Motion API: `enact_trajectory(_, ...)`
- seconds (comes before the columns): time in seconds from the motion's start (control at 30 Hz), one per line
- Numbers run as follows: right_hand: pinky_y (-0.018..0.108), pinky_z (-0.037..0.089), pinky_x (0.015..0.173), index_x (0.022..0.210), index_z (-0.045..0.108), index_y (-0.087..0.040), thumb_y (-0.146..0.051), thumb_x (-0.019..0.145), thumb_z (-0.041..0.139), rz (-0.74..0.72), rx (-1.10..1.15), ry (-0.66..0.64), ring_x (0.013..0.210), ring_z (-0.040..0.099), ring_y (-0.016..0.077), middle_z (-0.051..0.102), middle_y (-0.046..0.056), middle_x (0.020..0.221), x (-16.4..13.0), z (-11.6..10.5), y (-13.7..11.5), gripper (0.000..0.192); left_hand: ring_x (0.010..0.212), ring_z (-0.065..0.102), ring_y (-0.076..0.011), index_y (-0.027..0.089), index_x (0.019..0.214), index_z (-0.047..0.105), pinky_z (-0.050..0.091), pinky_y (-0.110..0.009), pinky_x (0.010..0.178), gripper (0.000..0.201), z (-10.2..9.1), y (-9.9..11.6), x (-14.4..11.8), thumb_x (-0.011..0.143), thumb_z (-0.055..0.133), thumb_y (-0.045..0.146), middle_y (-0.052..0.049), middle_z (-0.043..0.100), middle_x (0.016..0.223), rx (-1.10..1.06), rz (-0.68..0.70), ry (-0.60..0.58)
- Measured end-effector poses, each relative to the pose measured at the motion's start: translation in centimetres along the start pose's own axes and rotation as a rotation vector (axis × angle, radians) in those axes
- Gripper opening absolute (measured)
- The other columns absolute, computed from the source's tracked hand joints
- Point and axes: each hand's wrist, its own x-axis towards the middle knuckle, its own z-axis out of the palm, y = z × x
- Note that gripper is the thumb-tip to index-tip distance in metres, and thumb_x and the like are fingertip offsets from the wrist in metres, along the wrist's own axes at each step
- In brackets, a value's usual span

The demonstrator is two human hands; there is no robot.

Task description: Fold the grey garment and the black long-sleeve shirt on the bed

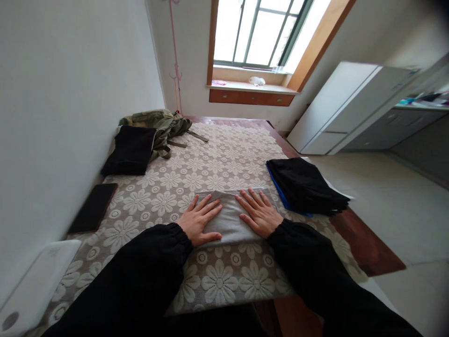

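A folded light grey cloth point(231, 220) lies flat on the flower-patterned lace tablecloth point(219, 281), close to the table's near edge. On its left part rests my left hand point(201, 221), palm down with the fingers spread. My right hand point(258, 213) presses flat on the right part, fingers also apart. Small wrinkles show along the far edge of the cloth between the two hands. What kind of garment it is, I cannot tell. Just right of my right hand is a stack of folded black clothes point(305, 185), with a blue edge sticking out beneath.
An olive backpack point(163, 124) lies at the far left, a folded black cloth point(131, 150) against it. Along the left wall are a dark tablet-like slab point(94, 208) and a white flat object point(40, 283). A white refrigerator point(336, 107) stands beyond the table at right.
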Motion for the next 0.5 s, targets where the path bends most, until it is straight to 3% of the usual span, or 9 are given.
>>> enact_trajectory(0.13,0.063,0.014,0.126,0.163,0.028,-0.037,-0.051,0.101,0.048,-0.003,-0.01,-0.006,0.157,0.022,0.0328,0.033,0.004,0.169,-0.1,0.9,1.0,0.066,0.158,0.02,-0.0341,0.026,0.16,0.037,-0.001,-0.059,0.129,0.088,-0.1,0.0,0.0,0.089,0.055,0.073,-0.009,0.042,0.164,-0.027,-0.006,0.01)
enact_trajectory(0.23,0.06,0.024,0.125,0.16,0.034,-0.032,-0.048,0.101,0.047,0.043,0.042,0.071,0.153,0.033,0.0312,0.041,0.009,0.165,-0.9,0.2,1.9,0.062,0.153,0.033,-0.0329,0.023,0.147,0.052,0.013,-0.058,0.129,0.066,-0.7,-0.4,0.0,0.093,0.057,0.059,-0.012,0.053,0.154,-0.074,-0.088,0.145)
enact_trajectory(0.37,0.058,0.035,0.121,0.157,0.039,-0.018,-0.052,0.098,0.048,0.29,0.033,0.286,0.149,0.04,0.0346,0.044,0.019,0.16,-3.9,0.1,3.9,0.069,0.139,0.048,-0.0338,0.021,0.115,0.063,0.037,-0.052,0.119,0.036,-2.0,-1.2,-0.4,0.091,0.061,0.048,-0.014,0.063,0.129,-0.03,-0.355,0.402)
enact_trajectory(0.5,0.059,0.037,0.12,0.149,0.048,-0.013,-0.065,0.094,0.048,0.471,0.006,0.242,0.147,0.042,0.0389,0.05,0.022,0.154,-7.0,1.1,5.5,0.076,0.132,0.048,-0.0391,0.02,0.096,0.061,0.038,-0.055,0.115,0.041,-2.8,-1.3,-0.7,0.085,0.067,0.059,-0.016,0.062,0.115,0.044,-0.494,0.388)
